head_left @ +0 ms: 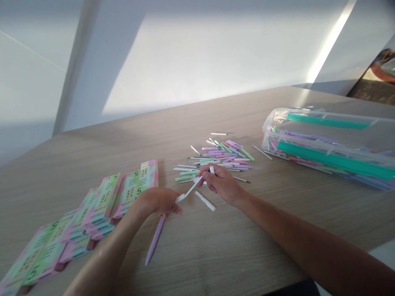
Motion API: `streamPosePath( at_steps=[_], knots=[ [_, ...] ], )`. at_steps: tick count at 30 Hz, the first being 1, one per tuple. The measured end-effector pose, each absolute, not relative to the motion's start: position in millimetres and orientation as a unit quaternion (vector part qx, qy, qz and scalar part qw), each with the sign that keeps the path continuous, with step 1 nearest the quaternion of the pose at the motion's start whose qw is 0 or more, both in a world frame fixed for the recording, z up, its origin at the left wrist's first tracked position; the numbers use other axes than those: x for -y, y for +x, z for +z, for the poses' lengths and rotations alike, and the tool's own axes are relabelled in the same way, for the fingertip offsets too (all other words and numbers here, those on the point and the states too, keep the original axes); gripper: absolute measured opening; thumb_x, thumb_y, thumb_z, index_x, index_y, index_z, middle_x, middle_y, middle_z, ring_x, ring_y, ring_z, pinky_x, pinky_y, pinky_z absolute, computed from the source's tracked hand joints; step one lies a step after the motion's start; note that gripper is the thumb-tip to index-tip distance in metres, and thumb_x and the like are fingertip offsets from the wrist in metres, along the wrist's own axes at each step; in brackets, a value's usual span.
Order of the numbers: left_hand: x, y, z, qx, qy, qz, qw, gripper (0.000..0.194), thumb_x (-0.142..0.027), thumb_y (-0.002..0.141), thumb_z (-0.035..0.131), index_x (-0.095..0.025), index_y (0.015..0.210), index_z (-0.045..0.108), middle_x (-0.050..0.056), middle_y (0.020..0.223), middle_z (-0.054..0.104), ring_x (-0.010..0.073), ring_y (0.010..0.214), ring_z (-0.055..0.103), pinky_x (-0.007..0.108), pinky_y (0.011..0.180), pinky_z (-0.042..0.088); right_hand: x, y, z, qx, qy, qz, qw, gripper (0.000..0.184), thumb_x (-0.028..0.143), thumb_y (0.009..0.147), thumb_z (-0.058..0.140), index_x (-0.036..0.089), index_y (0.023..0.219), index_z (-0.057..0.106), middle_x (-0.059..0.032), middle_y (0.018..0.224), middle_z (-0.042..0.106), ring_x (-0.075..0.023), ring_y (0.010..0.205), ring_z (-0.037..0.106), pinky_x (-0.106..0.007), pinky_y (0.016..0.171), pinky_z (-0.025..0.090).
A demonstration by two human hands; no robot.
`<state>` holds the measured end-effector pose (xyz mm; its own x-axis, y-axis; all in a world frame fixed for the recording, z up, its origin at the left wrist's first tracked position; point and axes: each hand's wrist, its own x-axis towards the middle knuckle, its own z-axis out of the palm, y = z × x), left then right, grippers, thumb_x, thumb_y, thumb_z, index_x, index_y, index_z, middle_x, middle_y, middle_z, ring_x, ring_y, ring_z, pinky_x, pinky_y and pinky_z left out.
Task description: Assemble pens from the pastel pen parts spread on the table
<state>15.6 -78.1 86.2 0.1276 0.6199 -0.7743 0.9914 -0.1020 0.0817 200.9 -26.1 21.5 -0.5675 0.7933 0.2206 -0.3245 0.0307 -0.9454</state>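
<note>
My left hand (159, 201) is closed round a lilac pen barrel (155, 240) that points down toward me over the wooden table (216, 255). My right hand (219, 183) pinches a thin white refill (193, 188) whose lower end meets the barrel's white top (180, 198) at my left fingers. A white pen cap (205, 201) lies on the table just below my right hand. Behind both hands lies a loose pile of pastel pen parts (220, 158) and thin refills.
A fanned row of pink and green flat boxes (92, 209) marked "5" stretches along the left. A clear plastic bin (330, 144) with teal handles, holding more pen parts, stands at the right. A pale wall rises behind the table.
</note>
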Motion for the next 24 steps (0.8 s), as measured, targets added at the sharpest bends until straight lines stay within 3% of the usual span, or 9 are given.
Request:
streamPosePath(
  at_steps=[4, 11, 19, 24],
  knots=[
    [79.2, 16.1, 87.1, -0.589, 0.692, -0.287, 0.304, 0.024, -0.031, 0.076, 0.050, -0.019, 0.093, 0.061, 0.004, 0.068, 0.068, 0.0179, 0.062, 0.062, 0.021, 0.051, 0.043, 31.4, 198.3, 20.4, 0.591, -0.202, 0.661, 0.416, 0.020, 0.037, 0.081, 0.054, 0.017, 0.086, 0.057, -0.0001, 0.066, 0.065, -0.0053, 0.038, 0.031, -0.018, 0.037, 0.023],
    [78.7, 12.7, 87.0, -0.581, 0.695, -0.288, 0.311, 0.022, -0.033, 0.077, 0.051, -0.017, 0.083, 0.064, 0.004, 0.070, 0.069, 0.0176, 0.062, 0.061, 0.022, 0.052, 0.044, 49.4, 190.4, 13.7, 0.670, -0.174, 0.606, 0.391, 0.017, 0.032, 0.082, 0.057, 0.019, 0.088, 0.067, -0.0012, 0.076, 0.066, -0.0127, 0.068, 0.056, -0.023, 0.061, 0.040],
    [80.6, 11.8, 95.3, -0.572, 0.707, -0.284, 0.303, 0.020, -0.033, 0.077, 0.053, -0.018, 0.084, 0.064, 0.002, 0.072, 0.069, 0.0173, 0.064, 0.061, 0.023, 0.057, 0.045, 54.9, 185.2, 4.1, 0.659, -0.176, 0.620, 0.387, 0.018, 0.032, 0.078, 0.062, 0.021, 0.091, 0.070, 0.0002, 0.073, 0.065, -0.0135, 0.070, 0.057, -0.025, 0.067, 0.041],
    [84.3, 3.5, 101.7, -0.555, 0.721, -0.254, 0.329, 0.022, -0.030, 0.081, 0.045, -0.016, 0.086, 0.062, 0.006, 0.076, 0.070, 0.0188, 0.067, 0.063, 0.024, 0.058, 0.046, 54.7, 187.8, 8.4, 0.652, -0.161, 0.639, 0.374, 0.034, 0.031, 0.084, 0.056, 0.019, 0.115, 0.059, -0.0011, 0.075, 0.065, -0.0105, 0.061, 0.051, -0.023, 0.060, 0.038]
  ],
)
